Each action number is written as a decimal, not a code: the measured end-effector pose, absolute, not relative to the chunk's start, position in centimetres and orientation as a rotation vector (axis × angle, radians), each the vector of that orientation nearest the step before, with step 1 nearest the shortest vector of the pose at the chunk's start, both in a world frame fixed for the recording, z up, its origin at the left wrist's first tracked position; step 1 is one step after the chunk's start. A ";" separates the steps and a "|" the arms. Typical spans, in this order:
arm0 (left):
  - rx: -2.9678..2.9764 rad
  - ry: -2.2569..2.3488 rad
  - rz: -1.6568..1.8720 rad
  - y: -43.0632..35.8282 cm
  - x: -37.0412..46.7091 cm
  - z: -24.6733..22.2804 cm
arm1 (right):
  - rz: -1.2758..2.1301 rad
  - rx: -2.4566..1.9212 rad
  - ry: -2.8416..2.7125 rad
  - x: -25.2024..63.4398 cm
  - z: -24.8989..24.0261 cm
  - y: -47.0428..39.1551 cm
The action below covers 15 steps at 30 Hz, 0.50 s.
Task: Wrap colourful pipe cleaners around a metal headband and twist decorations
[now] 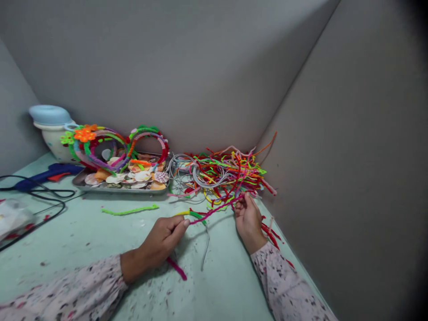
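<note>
A magenta fuzzy stem (216, 210) stretches between my two hands above the table. My left hand (163, 243) is closed on its near end, and a magenta tail hangs out below the fist. At the other end, my right hand (248, 218) pinches the same stem with thumb and fingers. A wire partly wrapped in green and yellow (198, 216) reaches out from beside my left hand, its bare grey end (206, 249) curving down over the table. What holds the wire's wrapped end is hidden behind the left fingers.
A metal tray (123, 191) of shells carries several wrapped hoops. Right of it lie coiled wires (210, 174) and a heap of colourful stems (247, 171). A lime stem (130, 210), a blue tool (43, 175), a black cord and a white jar (58, 140) are at left.
</note>
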<state>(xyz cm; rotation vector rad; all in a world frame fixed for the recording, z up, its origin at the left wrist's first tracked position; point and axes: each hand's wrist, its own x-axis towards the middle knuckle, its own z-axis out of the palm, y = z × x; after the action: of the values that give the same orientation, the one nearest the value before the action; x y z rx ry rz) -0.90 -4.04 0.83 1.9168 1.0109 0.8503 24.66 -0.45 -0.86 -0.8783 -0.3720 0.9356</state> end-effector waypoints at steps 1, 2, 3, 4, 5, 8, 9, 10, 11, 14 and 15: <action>1.900 1.019 0.860 -4.0 -0.9 0.9 | 0.928 -0.883 -0.367 24.9 -0.8 -0.3; 1.885 1.027 0.876 -4.0 -1.0 0.9 | 0.917 -0.885 -0.362 25.2 -0.7 -0.3; 1.869 1.036 0.898 -4.0 -1.0 0.9 | 0.908 -0.891 -0.365 25.4 -0.6 -0.2; 1.854 1.047 0.919 -3.9 -1.0 0.9 | 0.900 -0.896 -0.377 25.5 -0.4 -0.2; 1.837 1.057 0.938 -3.8 -1.0 0.9 | 0.901 -0.903 -0.403 25.6 -0.2 -0.2; 1.777 1.083 0.958 -3.6 -1.0 0.8 | 1.031 -0.935 -0.561 25.0 0.5 -0.8; 1.763 1.080 0.959 -3.5 -0.9 0.8 | 1.129 -0.944 -0.619 24.6 0.6 -1.1; 1.751 1.071 0.958 -3.5 -0.9 0.8 | 1.218 -0.955 -0.670 24.0 0.7 -1.5; 1.744 1.058 0.954 -3.5 -0.9 0.9 | 1.273 -0.976 -0.733 23.4 0.7 -1.9; 1.738 1.022 0.917 -3.5 -0.7 1.0 | 1.393 -1.080 -0.959 21.5 0.7 -3.0; 1.740 1.024 0.903 -3.5 -0.6 1.1 | 1.416 -1.093 -1.043 20.9 0.6 -3.4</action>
<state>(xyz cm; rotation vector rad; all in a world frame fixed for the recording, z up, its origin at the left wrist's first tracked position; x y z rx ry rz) -0.58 -3.50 1.08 1.7400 1.0242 0.9032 20.89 -3.38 0.64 -1.0929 -1.0434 1.4159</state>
